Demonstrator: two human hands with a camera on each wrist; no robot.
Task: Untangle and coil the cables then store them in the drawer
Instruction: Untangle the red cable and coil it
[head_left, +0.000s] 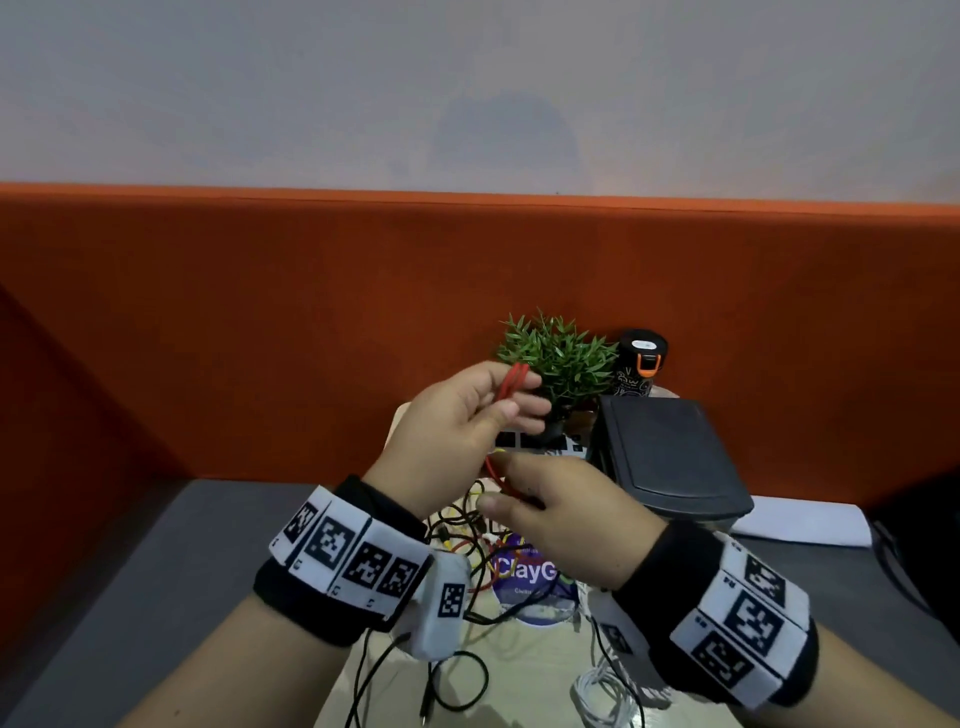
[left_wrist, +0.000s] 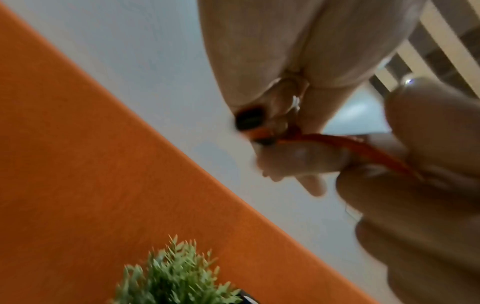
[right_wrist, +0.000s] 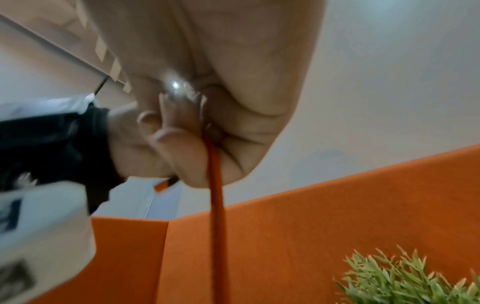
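A red cable (head_left: 511, 382) runs in loops between both hands, raised above the desk. My left hand (head_left: 467, 415) holds the upper loops, fingers curled round them; in the left wrist view the red cable (left_wrist: 363, 148) passes between blurred fingers. My right hand (head_left: 545, 514), just below and to the right, pinches the lower run of red cable (right_wrist: 215, 185). Under the hands a tangle of black, yellow and red cables (head_left: 467, 525) lies on a beige bag (head_left: 519, 670). A white cable (head_left: 602, 696) lies at the bag's front right. A dark drawer unit (head_left: 670, 457) stands behind the right hand.
A small green plant (head_left: 561, 353) and a black bottle with an orange clip (head_left: 641, 364) stand by the orange partition (head_left: 260, 312). White paper (head_left: 805, 519) lies right of the drawer unit. Black cables trail off the bag's front edge on the grey desk (head_left: 156, 571).
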